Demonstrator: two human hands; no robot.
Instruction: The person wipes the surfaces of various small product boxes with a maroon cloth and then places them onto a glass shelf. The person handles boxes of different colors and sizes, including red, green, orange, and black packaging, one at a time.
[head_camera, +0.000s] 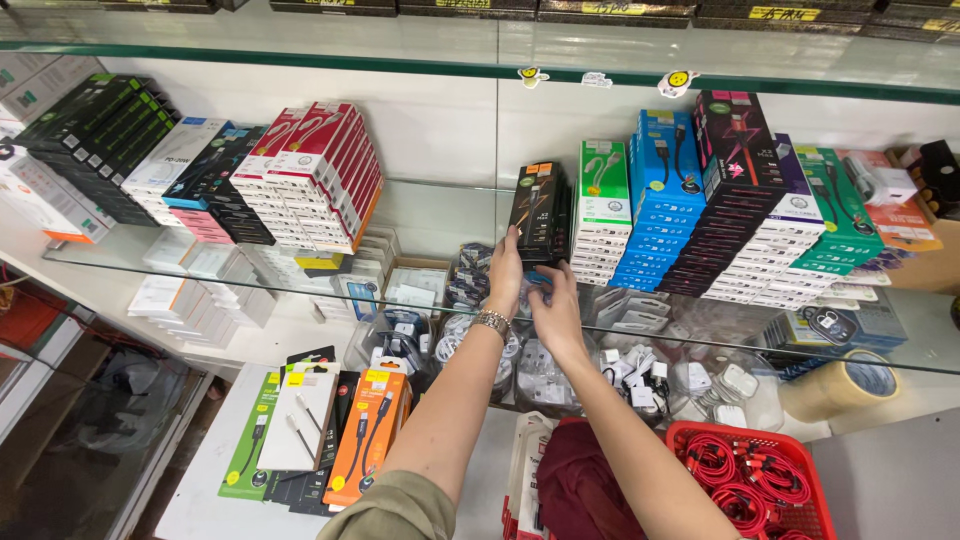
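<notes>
Figure. View from the head camera of a display with glass shelves, all positions given relative to the glass shelf that ran across the middle of the frame. On this shelf, to the left, stood leaning rows of red-and-white boxes and black-and-green boxes; to the right stood stacks of blue boxes and green-and-white boxes. Near the shelf's centre, just left of the green-and-white stack, stood a short stack of black boxes with orange corners. Below the shelf lay bagged white chargers, a red basket of red cables and a roll of tape; orange and white cable packs lay on the lower counter.

The left hand, wearing a metal wristband, reached over the shelf edge with fingers extended against the near face of the black boxes, touching rather than enclosing them. The right hand was curled just below and beside that stack; whether it gripped a small blue item could not be told.

Judgement: squaring the stack would go best with one hand bracing the front face while the other pressed from the side, keeping force low so that the neighbouring green-and-white stack was not tipped.
</notes>
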